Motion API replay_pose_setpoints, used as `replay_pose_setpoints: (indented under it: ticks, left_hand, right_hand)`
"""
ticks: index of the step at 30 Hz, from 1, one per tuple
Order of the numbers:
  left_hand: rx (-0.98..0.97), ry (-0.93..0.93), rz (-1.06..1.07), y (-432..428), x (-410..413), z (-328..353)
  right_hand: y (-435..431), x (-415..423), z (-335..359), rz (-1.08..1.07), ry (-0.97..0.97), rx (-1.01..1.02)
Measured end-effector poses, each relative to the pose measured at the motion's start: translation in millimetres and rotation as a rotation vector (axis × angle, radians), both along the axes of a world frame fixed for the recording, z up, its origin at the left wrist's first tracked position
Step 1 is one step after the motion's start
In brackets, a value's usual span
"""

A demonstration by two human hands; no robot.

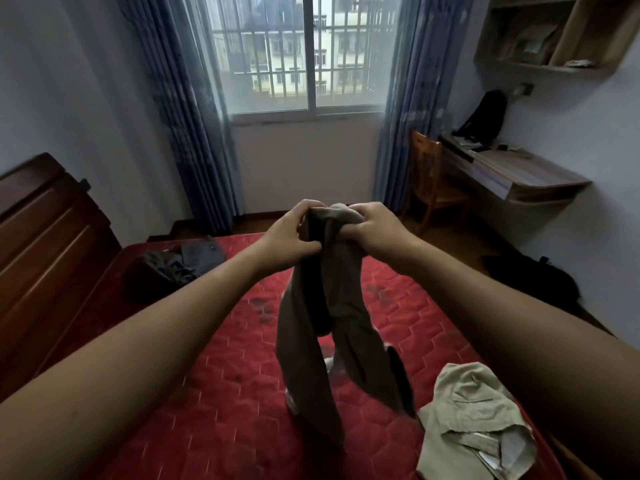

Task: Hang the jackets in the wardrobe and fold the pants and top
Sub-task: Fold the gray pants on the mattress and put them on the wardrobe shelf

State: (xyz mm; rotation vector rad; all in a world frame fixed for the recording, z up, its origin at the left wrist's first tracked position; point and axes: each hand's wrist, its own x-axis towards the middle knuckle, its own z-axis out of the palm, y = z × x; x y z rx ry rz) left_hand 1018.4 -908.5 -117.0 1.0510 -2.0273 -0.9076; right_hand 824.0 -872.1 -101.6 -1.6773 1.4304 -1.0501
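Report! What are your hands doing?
Left hand and right hand grip brown pants over the bed. Beige garment lies right. Nothing blocking.

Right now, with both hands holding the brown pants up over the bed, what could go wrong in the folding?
1. The left hand and right hand grip the brown pants bunched at one end, so the legs hang twisted; a fold may come out uneven.
2. The beige garment lies crumpled on the red mattress close by; the lowered pants could land on it.
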Motion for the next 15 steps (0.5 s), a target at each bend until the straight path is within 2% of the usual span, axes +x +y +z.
replay_pose_setpoints:
  ticks: [2,5,7,9,12,14,15]
  left_hand:
    - [-0.060,-0.021,-0.032,3.7,-0.9,4.4]
    - [-0.052,0.028,-0.039,5.1,1.5,9.6]
    - [-0.026,0.018,-0.043,6.7,2.7,9.9]
    - [0.032,0.019,-0.043,10.2,-0.6,5.6]
    - [0.221,0.117,-0.036,16.5,-8.7,-2.5]
    - [0.348,0.214,-0.047,20.0,-12.2,-6.6]
    - [0.399,0.260,-0.058,21.1,-13.9,-8.6]
  right_hand:
    - [-2.0,4.9,11.4,0.016,0.056,-0.050]
    - [-4.5,6.3,20.9,0.042,0.109,-0.057]
    - [-5.4,4.5,22.9,0.028,0.300,-0.112]
    - [-2.2,3.8,22.3,-0.004,0.570,-0.203]
    - [6.0,4.8,23.8,-0.163,0.863,-0.240]
    - [8.4,5.7,24.2,-0.191,0.860,-0.109]
    - [8.2,6.2,23.7,-0.165,0.788,-0.040]
